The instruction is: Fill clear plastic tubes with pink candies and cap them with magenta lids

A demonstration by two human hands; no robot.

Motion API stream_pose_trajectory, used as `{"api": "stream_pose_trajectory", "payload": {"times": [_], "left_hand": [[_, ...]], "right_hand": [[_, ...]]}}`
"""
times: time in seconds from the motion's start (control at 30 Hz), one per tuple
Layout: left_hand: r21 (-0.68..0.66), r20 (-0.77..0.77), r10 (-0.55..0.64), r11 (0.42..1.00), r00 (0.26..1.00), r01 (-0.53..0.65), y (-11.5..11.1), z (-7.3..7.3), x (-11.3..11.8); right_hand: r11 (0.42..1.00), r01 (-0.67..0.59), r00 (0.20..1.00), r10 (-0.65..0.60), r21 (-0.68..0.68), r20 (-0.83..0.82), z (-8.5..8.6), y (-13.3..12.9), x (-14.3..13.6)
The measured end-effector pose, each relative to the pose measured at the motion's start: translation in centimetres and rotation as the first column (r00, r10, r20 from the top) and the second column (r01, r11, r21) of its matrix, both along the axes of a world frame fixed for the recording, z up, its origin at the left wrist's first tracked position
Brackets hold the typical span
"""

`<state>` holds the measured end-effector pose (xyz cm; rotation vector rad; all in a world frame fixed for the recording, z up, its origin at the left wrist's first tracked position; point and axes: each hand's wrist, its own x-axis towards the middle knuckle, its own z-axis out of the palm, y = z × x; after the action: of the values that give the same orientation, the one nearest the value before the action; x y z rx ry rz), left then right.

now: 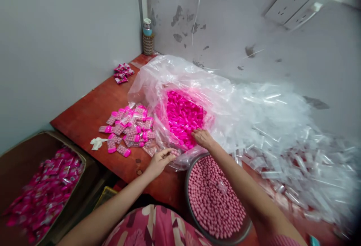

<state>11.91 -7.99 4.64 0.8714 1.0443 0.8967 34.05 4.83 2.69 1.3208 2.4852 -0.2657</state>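
My left hand is closed around a small clear container filled with pink balls, held in front of a large plastic bag. Inside the bag's opening lies a heap of bright pink caps. My right hand reaches to the right edge of these caps with its fingers curled; what they pinch is too small to make out. Below my right forearm stands a round basin full of pink balls. Left of the bag, several filled containers with pink caps lie in a pile.
Clear empty containers are heaped on the right of the red table. A box of pink wrapped packets stands lower left. More packets and a bottle in a woven holder sit near the back corner.
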Motion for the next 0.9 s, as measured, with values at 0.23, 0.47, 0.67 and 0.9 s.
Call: {"api": "stream_pose_trajectory", "payload": {"times": [0.23, 0.47, 0.67, 0.9], "left_hand": [[0.084, -0.14, 0.012, 0.996, 0.99, 0.0, -0.1, 1.3, 0.7], [0.246, -0.301, 0.027, 0.968, 0.953, 0.05, -0.1, 2.6, 2.6], [0.393, -0.478, -0.003, 0.894, 0.878, 0.217, -0.8, 3.5, 4.6], [0.448, -0.414, -0.052, 0.857, 0.909, 0.253, -1.5, 4.6, 6.3]], "right_hand": [[0.993, 0.073, 0.99, -0.061, 0.09, -0.128, 1.4, -0.6, 0.1], [0.993, 0.114, 0.701, -0.09, -0.013, -0.708, 6.9, -8.6, -1.1], [0.981, 0.192, 0.741, -0.147, -0.003, -0.656, 7.7, -14.1, -0.5], [0.94, 0.336, 0.643, -0.191, 0.049, -0.742, 9.2, -15.8, 0.8]]}}
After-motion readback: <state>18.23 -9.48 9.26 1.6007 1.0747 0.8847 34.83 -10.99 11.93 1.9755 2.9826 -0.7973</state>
